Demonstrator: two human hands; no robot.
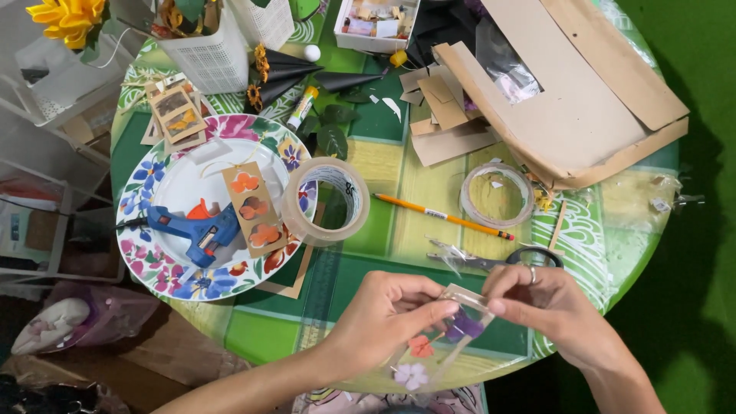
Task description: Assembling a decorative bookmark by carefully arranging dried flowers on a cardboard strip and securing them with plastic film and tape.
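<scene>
While both hands pinch it over the near edge of the worktop [399, 172], the clear sleeve [438, 337] hangs between them w/ pressed flowers inside: orange, purple, pale pink. Left hand [383, 310] grips its top left side w/ thumb and fingertips closed on the film; right hand [548, 307] (ring on one finger) nips the top right corner the same way.

Sleeve looks v. light, thin, floppy and slick, so it will likely sag and slide unless held by the edges; flowers inside seem brittle, so edge or corner grips look safer than pressing the middle.

Just beyond the hands lie scissors [498, 259], then a pencil [445, 217] and two tape rolls, one brownish [326, 201], one clear [497, 195]. A glue gun [192, 230] and a card strip w/ flower cut-outs [254, 208] sit on the floral plate [146, 184] at the left edge. Cardboard [567, 92] piles at the far right.

Hard to tell: the sleeve's lower end blurs into the cloth pattern, whether it's open or sealed isn't clear, and the scissors' handles are partly hidden by the right hand.
</scene>
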